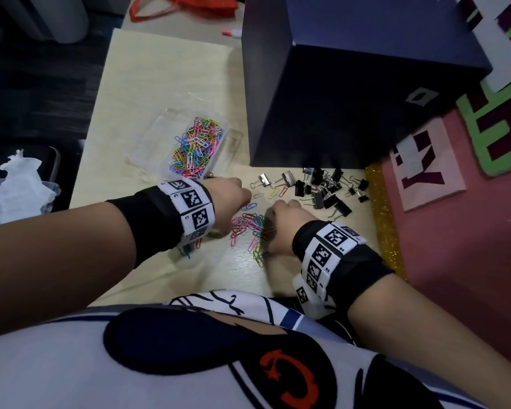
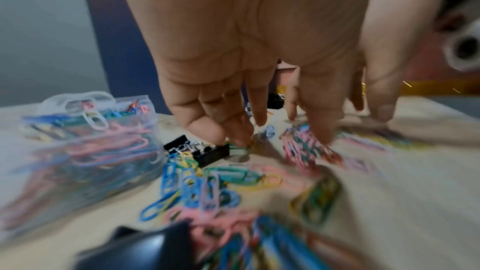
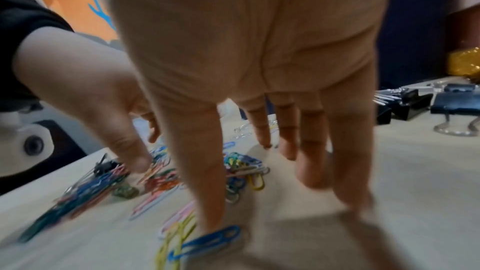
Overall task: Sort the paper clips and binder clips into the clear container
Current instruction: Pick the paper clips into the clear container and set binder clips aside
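Closest to the camera is the printed shirt (image 1: 189,358), and just past it both hands are down on the table (image 1: 148,93), working the loose paper clips (image 1: 248,228). The left hand (image 1: 233,202) has its fingers pointing down and spread, tips on the clips, nothing actually gripped as far as I can see. The right hand (image 1: 281,225) is the same deal: fingers extended, raking the pile in toward the other hand, no pinch.

The clear container (image 1: 189,146) sits just beyond the left hand, already loaded with coloured clips. The binder clips (image 1: 322,187) are heaped just past the right hand's fingertips, none sorted yet.

So it looks like we're mid-gather on the paper clips. Next move probably needs a proper scoop or pinch of the bunch, then a short lift over the container wall.
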{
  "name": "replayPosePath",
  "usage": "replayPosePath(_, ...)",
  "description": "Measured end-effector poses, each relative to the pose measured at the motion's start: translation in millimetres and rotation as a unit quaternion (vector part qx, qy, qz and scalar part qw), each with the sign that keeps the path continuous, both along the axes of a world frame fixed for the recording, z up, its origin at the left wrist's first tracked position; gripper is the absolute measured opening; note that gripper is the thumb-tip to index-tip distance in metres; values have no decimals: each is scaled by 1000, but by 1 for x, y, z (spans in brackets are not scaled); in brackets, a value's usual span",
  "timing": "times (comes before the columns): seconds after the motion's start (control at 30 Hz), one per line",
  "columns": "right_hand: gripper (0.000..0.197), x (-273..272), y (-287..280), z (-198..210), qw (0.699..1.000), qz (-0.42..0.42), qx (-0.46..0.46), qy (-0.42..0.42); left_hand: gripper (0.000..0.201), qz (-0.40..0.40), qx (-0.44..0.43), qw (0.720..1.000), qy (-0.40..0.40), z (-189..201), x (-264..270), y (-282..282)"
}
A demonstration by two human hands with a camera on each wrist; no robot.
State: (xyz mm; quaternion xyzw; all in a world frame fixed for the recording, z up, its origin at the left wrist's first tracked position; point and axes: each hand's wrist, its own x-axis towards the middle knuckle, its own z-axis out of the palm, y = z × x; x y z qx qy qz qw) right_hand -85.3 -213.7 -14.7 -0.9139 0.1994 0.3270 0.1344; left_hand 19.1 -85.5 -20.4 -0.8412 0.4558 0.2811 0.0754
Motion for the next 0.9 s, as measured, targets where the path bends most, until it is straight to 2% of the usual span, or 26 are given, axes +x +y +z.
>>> replayPosePath(0.07, 82, -4, 7, -1, 999, 4, -25, 47, 60, -21, 29, 999, -22, -3, -8, 11)
replayPosePath(0.13, 83, -5, 16, -8, 999, 0, -21, 39, 62, -24, 34, 999, -25, -6, -15, 16)
replayPosePath(0.23, 66, 1, 28, -16, 999, -15, 23, -29, 60, 0, 1, 1000, -9, -8, -22, 18)
replayPosePath(0.3, 54, 7, 32, -16, 997, 5, 42, -67, 60, 7, -33, 999, 7, -9, -24, 18)
replayPosePath(0.4, 48, 13, 28, -13, 995, -7, 26, -91, 52, 16, -58, 998, 6, -6, -23, 26)
replayPosePath(0.47, 45, 16, 20, -11, 991, -53, -7, -120, 45, 21, -37, 999, 3, -1, -21, 35)
replayPosePath(0.53, 45, 18, 15, -11, 990, -61, -34, -126, 39, 10, 17, 1000, -8, 4, -18, 45)
replayPosePath(0.6, 51, 16, 17, -11, 994, -38, -54, -92, 38, -4, 66, 998, -22, 5, -19, 55)
replayPosePath(0.67, 57, 12, 25, -10, 994, -14, -48, -94, 40, -4, 79, 996, -33, 3, -23, 62)
replayPosePath(0.8, 61, 5, 44, -9, 993, 58, -1, -106, 41, 5, 42, 998, -38, -5, -26, 62)
replayPosePath(0.9, 50, 8, 51, -7, 990, 78, 24, -118, 44, 4, 0, 999, -45, -10, -22, 61)
